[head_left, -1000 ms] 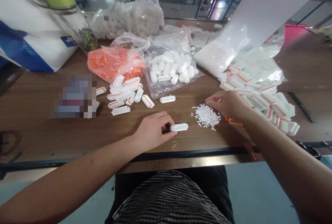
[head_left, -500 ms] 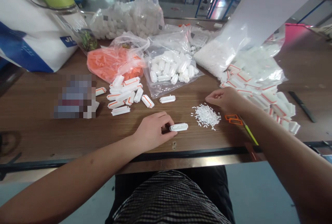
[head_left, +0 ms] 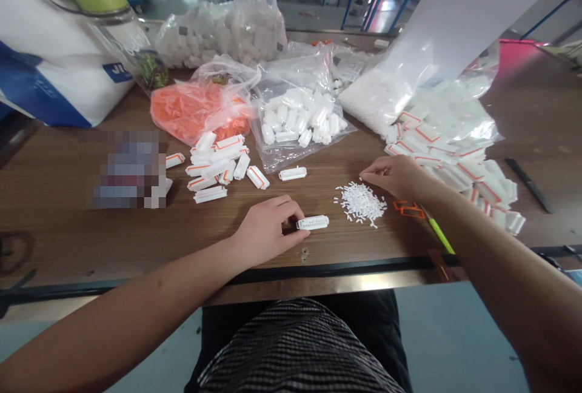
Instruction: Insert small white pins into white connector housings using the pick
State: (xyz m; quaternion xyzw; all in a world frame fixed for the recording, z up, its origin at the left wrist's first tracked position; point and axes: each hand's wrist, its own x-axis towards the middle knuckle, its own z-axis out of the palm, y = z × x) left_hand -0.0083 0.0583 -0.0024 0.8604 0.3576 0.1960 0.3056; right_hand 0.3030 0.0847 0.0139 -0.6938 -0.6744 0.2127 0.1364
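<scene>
My left hand (head_left: pixel 268 226) pinches one end of a narrow white plastic housing (head_left: pixel 318 222), with a row of small holes or slots on its upper face, against the table. To its right lies a loose heap of tiny white plastic pegs (head_left: pixel 361 204). At the heap's far edge my right hand (head_left: pixel 395 176) has thumb and fingertips pressed together; whatever is between them is too small to make out. Another white housing (head_left: pixel 293 173) rests alone beyond my left hand. Two orange rectangular frames (head_left: pixel 411 212) lie beneath my right forearm.
White housings with orange frames (head_left: pixel 218 162) are piled at left, and a larger pile (head_left: pixel 468 178) stands at right. Behind are bags of orange parts (head_left: pixel 191 111), white housings (head_left: pixel 300 117) and white pegs (head_left: pixel 377 93). A yellow-green tool (head_left: pixel 440 235) and dark strip (head_left: pixel 530 185) lie at right.
Very little differs. Both hands keep their places and grips, and the whole view has shifted slightly.
</scene>
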